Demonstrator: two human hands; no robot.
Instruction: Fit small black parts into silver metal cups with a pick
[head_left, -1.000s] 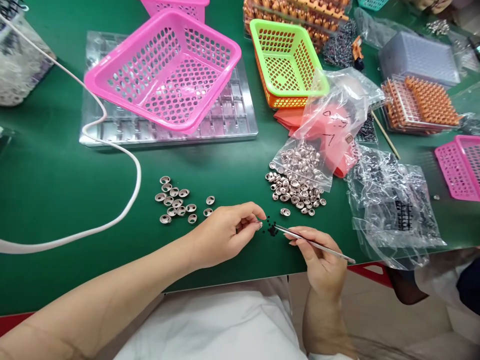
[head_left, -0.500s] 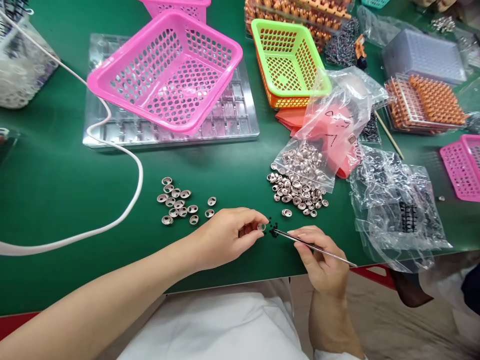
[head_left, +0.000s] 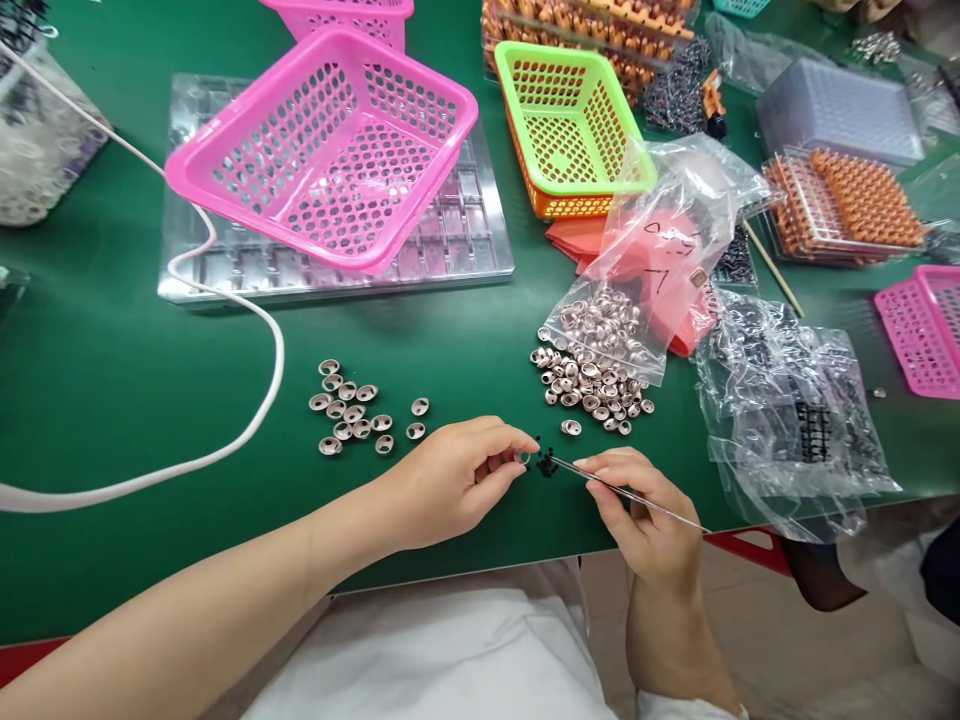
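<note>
Between the thumb and forefinger of my left hand (head_left: 457,475) is a small silvery metal cap (head_left: 522,457), its opening partly covered by the fingers. My right hand (head_left: 649,510) is closed round a pair of slim metal tweezers (head_left: 630,494). Their tips reach a little cluster of tiny black pieces (head_left: 546,464) on the green table, just right of the cap. Whether the tips hold a piece is too small to tell. Several similar caps (head_left: 354,412) lie loose to the left, and a larger pile of caps (head_left: 592,380) spills from a clear bag behind my hands.
A pink basket (head_left: 322,150) rests on a metal tray (head_left: 480,220). Beyond the pile stand a green basket (head_left: 570,125) and a clear plastic bag (head_left: 675,200). At right lies a crumpled bag of black parts (head_left: 799,420). A white cord (head_left: 262,400) curves across the left.
The tweezers' tips have shifted very slightly among the black pieces. My left hand keeps its pinch on the cap. The whole view has moved a little.
</note>
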